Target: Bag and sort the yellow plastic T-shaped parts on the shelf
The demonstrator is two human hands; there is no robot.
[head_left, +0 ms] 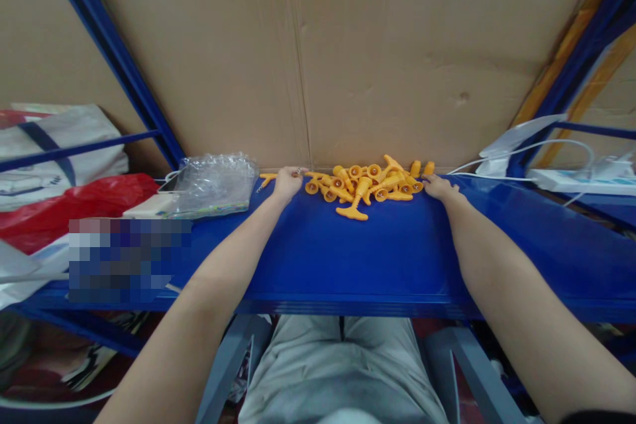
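Observation:
My left hand [288, 184] is closed at the back of the blue table, left of a heap of yellow plastic corkscrews [365, 185]. Its fingers are pinched at what seems to be a corkscrew, with a small metallic glint at the fingertips. Just left of that hand lies a yellow handle [268, 178] with a metal spiral beside it. One T-handled corkscrew [354, 209] sticks out at the front of the heap. At the right end, my right hand [441, 187] has its fingers bent around the lower part of a yellow sleeve [428, 169]. Another yellow sleeve [415, 169] stands beside it.
A clear plastic-wrapped stack [216, 185] and a red bag [84, 202] are on the left. A cardboard wall [308, 66] rises behind the table [358, 265]. White cables and a power strip [581, 180] lie at the right. Blue frame posts [116, 53] flank the space.

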